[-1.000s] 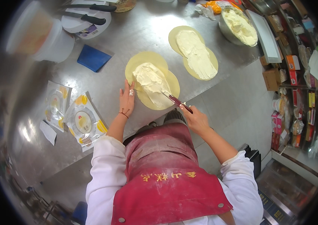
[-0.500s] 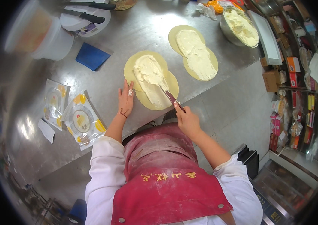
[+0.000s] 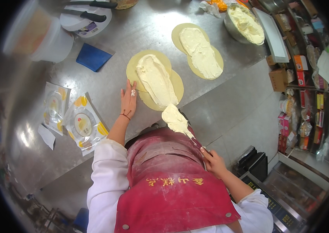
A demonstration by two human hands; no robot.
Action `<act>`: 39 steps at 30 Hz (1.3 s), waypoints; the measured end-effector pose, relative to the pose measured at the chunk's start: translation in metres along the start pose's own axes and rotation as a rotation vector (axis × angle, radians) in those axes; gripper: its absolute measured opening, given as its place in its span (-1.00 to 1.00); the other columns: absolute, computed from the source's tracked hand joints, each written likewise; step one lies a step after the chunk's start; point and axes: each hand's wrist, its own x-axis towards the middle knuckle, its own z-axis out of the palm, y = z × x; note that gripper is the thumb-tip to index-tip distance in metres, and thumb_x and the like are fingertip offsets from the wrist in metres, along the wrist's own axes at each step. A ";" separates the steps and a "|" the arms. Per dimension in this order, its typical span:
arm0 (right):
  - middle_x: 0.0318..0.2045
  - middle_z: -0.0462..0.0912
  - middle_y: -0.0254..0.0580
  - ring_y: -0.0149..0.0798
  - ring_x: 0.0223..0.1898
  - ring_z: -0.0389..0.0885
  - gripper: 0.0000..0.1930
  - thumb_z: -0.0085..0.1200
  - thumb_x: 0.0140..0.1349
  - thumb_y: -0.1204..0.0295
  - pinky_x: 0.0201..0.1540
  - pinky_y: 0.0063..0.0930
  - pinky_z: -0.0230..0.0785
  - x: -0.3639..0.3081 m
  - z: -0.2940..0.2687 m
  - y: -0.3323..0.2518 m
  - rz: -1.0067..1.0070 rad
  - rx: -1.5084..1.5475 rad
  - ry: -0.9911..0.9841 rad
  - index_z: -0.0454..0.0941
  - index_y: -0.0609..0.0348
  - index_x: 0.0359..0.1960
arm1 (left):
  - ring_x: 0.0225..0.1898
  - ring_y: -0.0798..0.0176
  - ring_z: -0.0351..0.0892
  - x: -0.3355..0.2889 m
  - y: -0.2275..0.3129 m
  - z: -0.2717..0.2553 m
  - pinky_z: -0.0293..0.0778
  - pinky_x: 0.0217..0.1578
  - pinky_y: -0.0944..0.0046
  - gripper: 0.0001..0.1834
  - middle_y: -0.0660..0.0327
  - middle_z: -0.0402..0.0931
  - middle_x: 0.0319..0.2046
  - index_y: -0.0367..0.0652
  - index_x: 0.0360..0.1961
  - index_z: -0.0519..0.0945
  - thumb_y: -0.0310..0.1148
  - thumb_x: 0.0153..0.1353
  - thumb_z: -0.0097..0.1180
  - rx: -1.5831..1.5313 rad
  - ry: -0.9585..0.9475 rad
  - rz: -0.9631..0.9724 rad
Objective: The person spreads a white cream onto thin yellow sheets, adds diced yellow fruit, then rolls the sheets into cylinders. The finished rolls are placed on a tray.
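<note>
My right hand [image 3: 215, 164] grips the dark handle of a spatula [image 3: 177, 121], its blade heaped with pale cream. The blade is at the table's near edge, by the lower end of the closer pair of overlapping round yellow wrappers [image 3: 132, 70]. A long smooth strip of cream [image 3: 153, 79] covers the middle of that pair. My left hand [image 3: 129, 101] lies with fingers outstretched at the wrappers' left edge, a dab of cream on one finger. To the right lies a second overlapping pair of wrappers [image 3: 177, 38], also spread with cream.
A metal bowl of cream [image 3: 246, 25] stands at the far right. On the left are a blue scraper [image 3: 94, 57], two plastic packets [image 3: 83, 125], a paper slip [image 3: 47, 136], white tubs [image 3: 56, 42] and black-handled knives [image 3: 90, 16]. Stocked shelves [image 3: 308, 89] line the right side.
My right hand has drawn the spatula toward me and to the right, off the wrappers, with cream on its blade. The cream strip is now smoother. My left hand stays by the wrappers.
</note>
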 end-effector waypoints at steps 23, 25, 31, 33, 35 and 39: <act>-0.40 0.40 0.01 0.07 -0.53 0.45 -0.54 -0.08 0.15 0.38 -0.46 -0.17 0.35 -0.006 -0.054 -0.047 0.162 -0.128 -0.207 0.27 -0.09 0.14 | 0.28 0.12 -0.02 0.004 -0.006 0.003 -0.39 0.26 0.09 -0.40 0.05 -0.11 0.29 -0.15 0.25 0.10 -0.02 0.31 -0.59 -0.107 -0.049 -0.011; -0.43 0.40 -0.03 0.03 -0.54 0.43 -0.54 -0.06 0.14 0.40 -0.45 -0.23 0.34 -0.017 -0.062 -0.050 0.155 -0.076 -0.195 0.29 -0.10 0.13 | 0.28 0.12 -0.03 0.004 -0.006 0.003 -0.39 0.26 0.09 -0.40 0.04 -0.11 0.29 -0.15 0.24 0.12 -0.01 0.31 -0.60 -0.094 -0.039 0.002; -0.52 0.39 -0.27 -0.37 -0.63 0.33 -0.52 -0.05 0.16 0.44 -0.55 -0.50 0.24 0.031 -0.085 -0.024 -0.084 0.299 0.204 0.26 0.03 0.17 | 0.29 0.12 -0.09 0.002 -0.006 0.003 -0.37 0.26 0.11 -0.41 0.03 -0.12 0.29 -0.15 0.22 0.16 -0.04 0.32 -0.61 -0.106 -0.033 -0.010; -0.53 0.37 -0.38 -0.55 -0.68 0.25 -0.54 -0.09 0.20 0.45 -0.64 -0.67 0.14 0.045 -0.105 -0.013 0.336 0.894 0.132 0.24 0.10 0.17 | 0.30 0.11 -0.10 0.001 -0.009 0.002 -0.37 0.26 0.11 -0.42 0.04 -0.13 0.29 -0.14 0.22 0.16 -0.05 0.32 -0.61 -0.098 -0.032 0.010; -0.56 0.31 -0.47 -0.62 -0.72 0.17 -0.56 -0.13 0.22 0.46 -0.69 -0.77 0.00 0.068 -0.124 0.002 0.258 1.120 0.269 0.24 0.09 0.18 | 0.30 0.11 -0.10 0.001 -0.011 0.002 -0.37 0.26 0.11 -0.43 0.04 -0.13 0.29 -0.13 0.23 0.16 -0.06 0.32 -0.61 -0.065 -0.054 -0.015; -0.59 0.29 -0.49 -0.64 -0.70 0.17 -0.58 -0.14 0.22 0.43 -0.67 -0.78 0.01 0.120 -0.173 0.052 0.208 0.859 0.496 0.27 0.05 0.16 | 0.30 0.10 -0.10 -0.001 -0.014 0.002 -0.36 0.26 0.11 -0.43 0.05 -0.15 0.30 -0.10 0.23 0.15 -0.06 0.32 -0.64 -0.042 -0.053 -0.013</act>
